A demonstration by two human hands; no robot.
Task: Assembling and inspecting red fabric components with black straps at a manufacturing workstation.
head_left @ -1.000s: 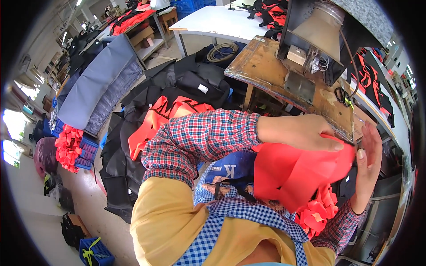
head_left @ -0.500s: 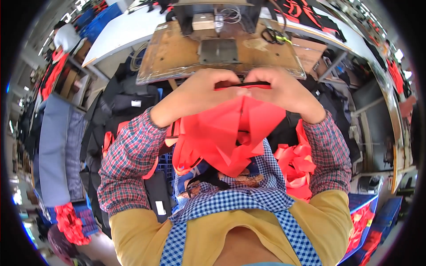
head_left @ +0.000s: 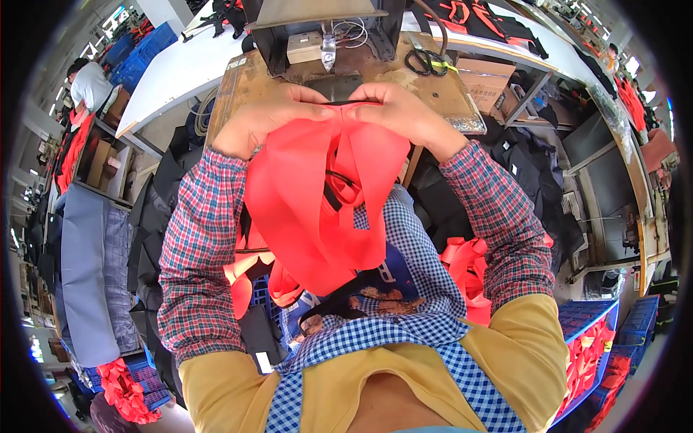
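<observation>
Both my hands hold the upper edge of a bundle of wide red fabric straps (head_left: pixel 310 195) with some black edging. My left hand (head_left: pixel 278 115) pinches it from the left, my right hand (head_left: pixel 404 112) from the right, thumbs almost meeting. The straps hang in loops toward my checked apron (head_left: pixel 375 335). Just beyond my fingers stands a pressing or sewing machine (head_left: pixel 328 54) with a metal tip, above a small metal plate (head_left: pixel 339 88) on a worn wooden board (head_left: pixel 238 86). My fingers partly cover the plate.
Black-handled scissors (head_left: pixel 427 63) lie on the board's right. Dark fabric pieces (head_left: pixel 155 238) are piled at my left. More red straps (head_left: pixel 469 270) lie by my right arm. A blue crate (head_left: pixel 610 317) stands at lower right. Behind, a white table (head_left: pixel 166 79) and a distant person (head_left: pixel 90 86).
My hands have moved forward and left with the straps, up to the machine plate. The red loops have swung open and hang lower left. Both hands keep their grip.
</observation>
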